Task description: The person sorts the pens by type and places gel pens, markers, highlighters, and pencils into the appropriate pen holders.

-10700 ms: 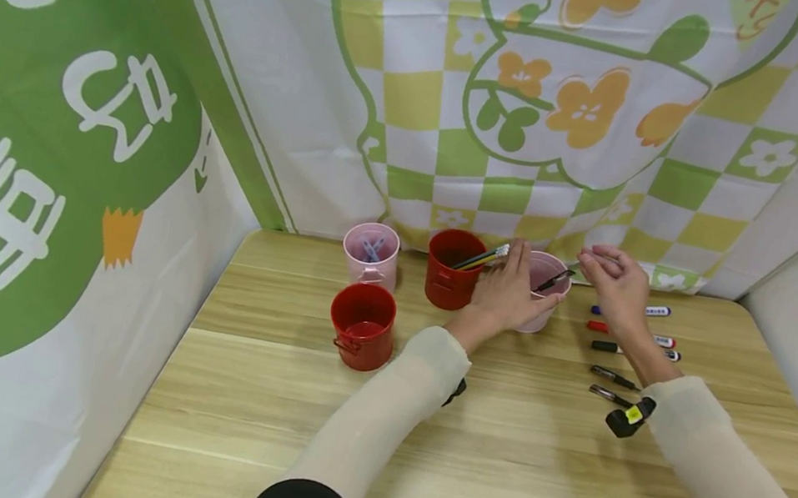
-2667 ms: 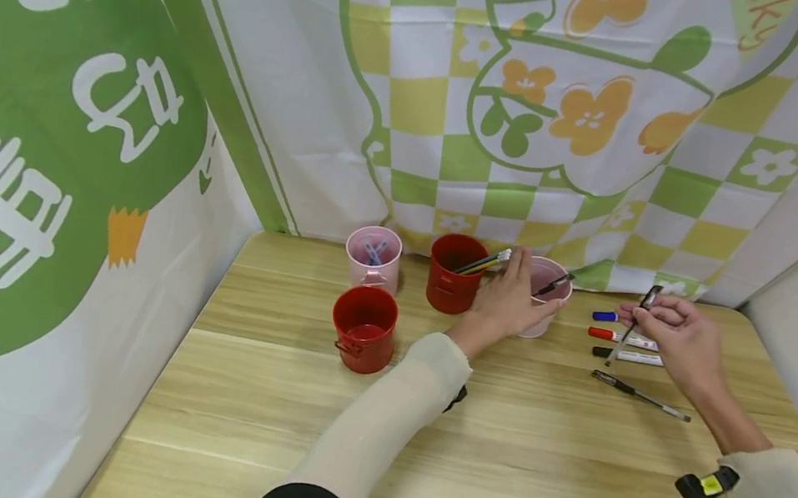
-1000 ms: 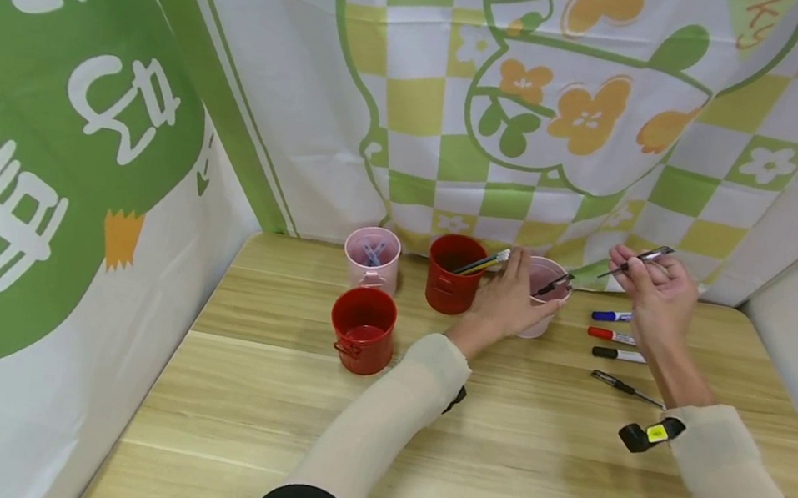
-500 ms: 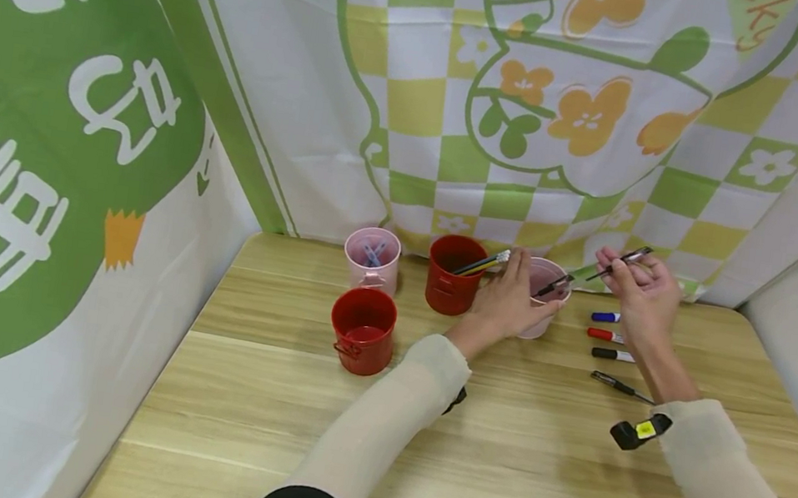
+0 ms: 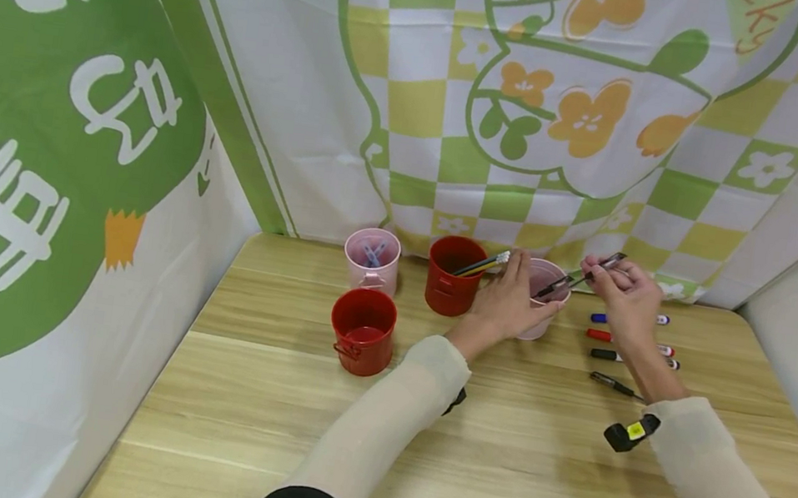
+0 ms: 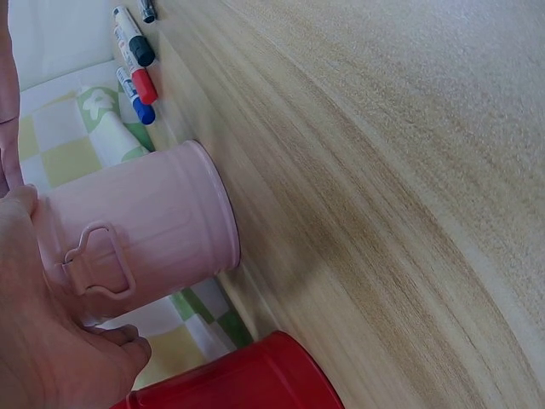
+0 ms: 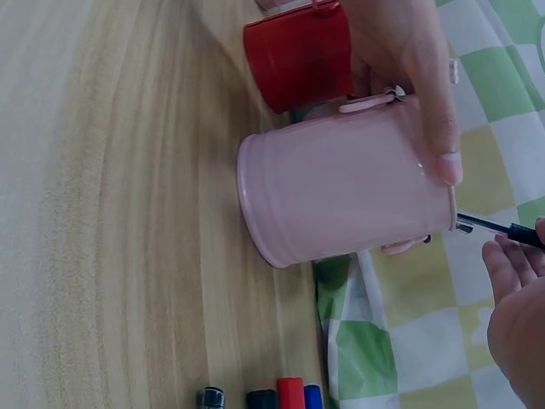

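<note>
My left hand [image 5: 506, 301] holds the right-hand pink bucket [image 5: 534, 327] at its rim, thumb across the near side and fingers on the left. In the right wrist view that thumb lies along the upper side of the pink bucket [image 7: 349, 187]. A black-capped pen [image 5: 552, 287] leans inside. My right hand [image 5: 628, 306] pinches a clear-barrelled black gel pen [image 7: 487, 224], its lower end at the bucket's mouth. One more black gel pen [image 5: 616, 385] lies on the table, beside blue [image 5: 607, 318], red [image 5: 599, 335] and black [image 5: 606, 355] markers.
A red bucket [image 5: 443, 290] with several pencils [image 5: 485, 264] stands left of my left hand. Farther left is a pink bucket [image 5: 369, 276] holding pale blue sticks. Another red bucket [image 5: 360, 353] stands in front of it. A patterned cloth [image 5: 411, 158] hangs behind the table.
The right hand picked the gel pen up from the table and has carried it left to the pink bucket's mouth. The left hand has stayed at the bucket.
</note>
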Action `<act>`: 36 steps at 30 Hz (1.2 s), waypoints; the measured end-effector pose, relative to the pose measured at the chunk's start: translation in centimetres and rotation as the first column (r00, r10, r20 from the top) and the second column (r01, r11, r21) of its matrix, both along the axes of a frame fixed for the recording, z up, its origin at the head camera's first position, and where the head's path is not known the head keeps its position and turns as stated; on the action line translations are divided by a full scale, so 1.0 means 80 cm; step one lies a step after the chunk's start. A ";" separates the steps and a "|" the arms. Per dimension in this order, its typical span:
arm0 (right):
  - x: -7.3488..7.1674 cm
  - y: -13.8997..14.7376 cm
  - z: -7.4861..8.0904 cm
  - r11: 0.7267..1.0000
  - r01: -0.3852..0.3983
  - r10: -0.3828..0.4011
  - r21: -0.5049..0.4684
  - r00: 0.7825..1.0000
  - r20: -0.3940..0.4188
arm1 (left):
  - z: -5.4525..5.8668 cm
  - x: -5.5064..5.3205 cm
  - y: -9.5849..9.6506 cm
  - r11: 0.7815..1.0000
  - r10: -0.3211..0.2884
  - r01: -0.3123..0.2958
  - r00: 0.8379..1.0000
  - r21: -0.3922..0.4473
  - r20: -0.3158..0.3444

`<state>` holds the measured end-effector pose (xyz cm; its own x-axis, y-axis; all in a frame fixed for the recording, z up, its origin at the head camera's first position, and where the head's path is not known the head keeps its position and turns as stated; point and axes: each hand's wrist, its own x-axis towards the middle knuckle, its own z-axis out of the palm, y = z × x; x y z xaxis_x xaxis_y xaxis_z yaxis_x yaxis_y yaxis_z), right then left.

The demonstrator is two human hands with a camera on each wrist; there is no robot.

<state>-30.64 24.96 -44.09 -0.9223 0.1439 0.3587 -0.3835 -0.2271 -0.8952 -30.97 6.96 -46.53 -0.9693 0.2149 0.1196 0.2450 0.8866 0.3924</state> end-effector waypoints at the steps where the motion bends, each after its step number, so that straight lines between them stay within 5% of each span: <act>1: 0.000 -0.001 -0.001 1.000 0.008 -0.008 0.020 1.000 0.002 | 0.000 0.000 0.000 1.000 0.000 0.000 1.000 0.001 0.001; 7: 0.000 0.000 -0.007 0.988 0.028 -0.033 0.151 0.999 0.032 | 0.002 0.001 -0.001 1.000 -0.002 0.002 1.000 -0.005 0.001; 23: 0.006 0.025 -0.006 0.963 0.008 -0.033 0.270 0.996 0.087 | 0.001 -0.001 -0.001 1.000 0.001 -0.001 1.000 -0.020 0.004; 27: 0.009 0.032 -0.008 0.909 0.032 -0.072 0.415 0.994 0.082 | 0.002 -0.001 0.000 1.000 -0.001 0.001 1.000 -0.011 0.004; 31: 0.013 0.037 -0.008 0.823 0.054 -0.116 0.565 0.990 0.075 | 0.002 0.000 0.000 1.000 0.000 0.001 1.000 -0.024 0.008; 36: 0.016 0.041 -0.006 0.755 0.031 -0.119 0.655 0.989 0.091 | 0.002 0.001 0.000 1.000 0.001 -0.001 1.000 -0.031 0.005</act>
<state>-29.33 28.20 -44.57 -0.9600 -0.0130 0.2797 -0.2553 0.4513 -0.8551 -30.90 7.00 -46.36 -0.9700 0.2174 0.1085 0.2423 0.8984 0.3662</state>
